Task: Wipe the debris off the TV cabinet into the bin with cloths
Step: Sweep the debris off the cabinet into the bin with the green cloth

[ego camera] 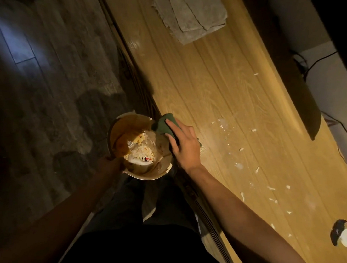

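A: Report the right hand.

B: It lies palm down, fingers spread flat, pressing a green cloth against the front edge of the TV cabinet. The hand is flattened on the cloth, not curled around it. The forward corner of the cloth sticks out past the fingertips and overhangs the bin's rim.

A: Report the left hand.

B: It grasps the near rim of the bin, fingers closed over the edge. The hand is in shadow, so individual fingers are hard to tell apart.

A: Location of the bin?

B: Directly beside the right hand, on its left, held against the cabinet front with its mouth just below the pressed cloth. White and yellow scraps lie on the bottom of it.

A: Remaining debris?

B: Pale flakes and wet spots are scattered on the cabinet top to the right of the pressing hand, and along the surface beyond the right forearm.

A: Other items?

B: A folded grey cloth lies on the cabinet well ahead of the fingertips. A round dark-and-white object sits on the top, far right of the forearm; its identity cannot be determined.
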### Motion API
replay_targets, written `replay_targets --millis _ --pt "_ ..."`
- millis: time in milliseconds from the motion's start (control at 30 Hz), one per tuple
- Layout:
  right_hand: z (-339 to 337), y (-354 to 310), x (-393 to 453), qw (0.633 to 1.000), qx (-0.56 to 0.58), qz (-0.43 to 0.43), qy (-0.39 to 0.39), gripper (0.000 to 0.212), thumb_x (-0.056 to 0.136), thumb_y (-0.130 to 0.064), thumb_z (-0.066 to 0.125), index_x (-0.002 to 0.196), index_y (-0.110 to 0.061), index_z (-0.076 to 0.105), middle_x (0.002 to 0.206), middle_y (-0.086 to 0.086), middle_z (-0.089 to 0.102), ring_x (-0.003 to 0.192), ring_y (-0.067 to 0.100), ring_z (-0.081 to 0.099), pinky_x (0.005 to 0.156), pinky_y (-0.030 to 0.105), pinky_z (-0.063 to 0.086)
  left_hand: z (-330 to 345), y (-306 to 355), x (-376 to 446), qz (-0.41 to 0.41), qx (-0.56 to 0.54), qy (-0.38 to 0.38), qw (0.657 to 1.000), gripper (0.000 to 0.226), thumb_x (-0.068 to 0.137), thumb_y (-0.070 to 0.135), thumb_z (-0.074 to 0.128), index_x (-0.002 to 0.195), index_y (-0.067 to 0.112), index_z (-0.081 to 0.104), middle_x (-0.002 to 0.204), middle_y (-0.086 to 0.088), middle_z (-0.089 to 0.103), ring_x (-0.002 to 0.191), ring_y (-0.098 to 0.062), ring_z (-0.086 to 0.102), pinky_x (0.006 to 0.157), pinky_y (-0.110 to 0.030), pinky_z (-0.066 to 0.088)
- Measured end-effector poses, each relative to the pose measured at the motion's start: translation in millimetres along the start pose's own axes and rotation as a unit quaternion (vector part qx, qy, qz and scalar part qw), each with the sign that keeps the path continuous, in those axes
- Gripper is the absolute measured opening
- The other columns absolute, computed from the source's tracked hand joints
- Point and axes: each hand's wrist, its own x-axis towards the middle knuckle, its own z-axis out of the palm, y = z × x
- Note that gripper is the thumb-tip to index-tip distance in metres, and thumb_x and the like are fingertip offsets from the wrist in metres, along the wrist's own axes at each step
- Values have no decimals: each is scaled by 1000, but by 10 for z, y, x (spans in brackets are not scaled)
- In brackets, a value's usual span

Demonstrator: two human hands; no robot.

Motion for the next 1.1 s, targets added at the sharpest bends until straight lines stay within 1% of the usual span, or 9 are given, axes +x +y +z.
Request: replay_targets --millis 233,333,433,600,667,733,800,933,1100 --pt "-615 299 641 989 95 86 73 43 103 -20 63 146 -14 57 147 11 60 124 24 58 106 31 42 71 1 63 79 13 12 997 52 95 33 66 135 2 57 130 -28 61 119 -45 60 103 -62 47" --pt "-1080 699 1056 988 48 83 118 43 106 -21 57 147 -10 55 146 11 60 131 23 57 112 37 40 82 -18 -20 150 50 78 984 43 85 58 69 100 18 70 92 0 74 87 -30 69 81 -49 57" --pt "-1548 1227 1446 983 -19 130 128 47 108 -32 48 153 -19 47 157 7 48 145 18 42 122 39 28 65 -46 -26 181 61 116 975 48 72 73 66 60 27 57 43 11 57 52 -8 53 54 -24 38" --pt "-2109 2133 1901 965 -113 211 107 48 107 -21 48 155 -23 45 159 5 47 148 22 41 125 36 28 82 -99 195 129 44 99 986 37 77 50 77 63 22 59 57 1 62 69 -33 65 71 -48 57" --pt "-2167 2334 1976 955 -85 270 90 49 109 -19 43 158 -29 39 158 3 47 137 22 53 114 28 41 57 -151 315 124 62 98 985 29 82 43 76 70 23 58 76 -13 64 84 -40 67 85 -61 55" --pt "-2131 2452 1982 935 -71 341 65 51 112 -25 37 159 -41 30 153 5 50 93 16 66 77 25 56 32 -172 357 101 43 88 990 36 73 54 73 70 21 61 80 -17 65 88 -40 67 86 -60 55" --pt "-2065 2490 1953 923 -69 373 61 50 112 -31 35 160 -42 25 149 10 52 68 11 57 56 28 51 31 -180 379 79 33 86 993 48 60 65 70 69 19 62 79 -16 65 82 -35 66 84 -56 56" --pt "-1894 2370 1889 938 -81 321 106 49 108 -20 43 156 -27 42 153 8 53 130 28 58 113 41 46 44 -147 377 80 27 104 991 50 59 63 71 67 15 62 76 -15 64 81 -36 66 84 -56 56" --pt "-1504 1914 1758 968 -97 215 87 52 105 -12 47 153 -30 47 166 -1 35 154 22 31 130 39 18 49 -45 239 139 74 97 983 31 90 33 72 70 14 57 87 -31 64 100 -51 64 94 -63 50"
